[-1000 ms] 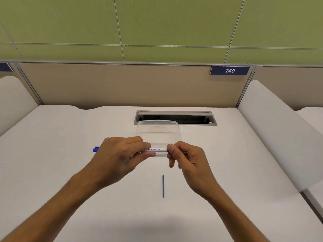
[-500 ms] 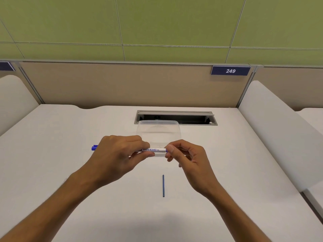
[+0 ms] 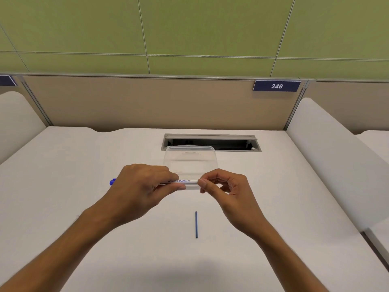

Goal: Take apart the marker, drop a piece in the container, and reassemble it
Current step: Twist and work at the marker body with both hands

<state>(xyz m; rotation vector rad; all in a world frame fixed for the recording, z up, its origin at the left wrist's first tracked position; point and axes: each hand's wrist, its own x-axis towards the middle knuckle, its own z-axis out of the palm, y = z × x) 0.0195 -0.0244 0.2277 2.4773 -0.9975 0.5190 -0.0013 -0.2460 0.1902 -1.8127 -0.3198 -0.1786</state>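
- The marker [image 3: 183, 181] is held level above the desk [image 3: 84, 207], just in front of the clear container [image 3: 190, 160], with its blue cap end [image 3: 112, 182] sticking out past our left hand [image 3: 141, 186].
- We judge the marker is already partly taken apart: a thin blue rod [image 3: 196, 224], likely its ink core, lies loose on the desk nearer to us, well apart from both hands.
- The container looks empty to us, though its clear walls make that hard to confirm, so the drop step appears not yet done.
- Our left hand is wrapped closed around the barrel, thumb beneath and fingers over the top, gripping it firmly.
- Our right hand [image 3: 223, 190] has thumb and forefinger pinched at the barrel's white end; the other fingers are curled loosely and touch nothing.
- Whether that pinch holds a separate end plug or only the barrel tip, we cannot tell; the piece is too small and mostly covered.
- Next, we think, the right fingers must twist or pull that end while the left hand keeps the barrel steady, then carry a piece forward over the container.
- A slip here could send a small piece rolling across the smooth desk.
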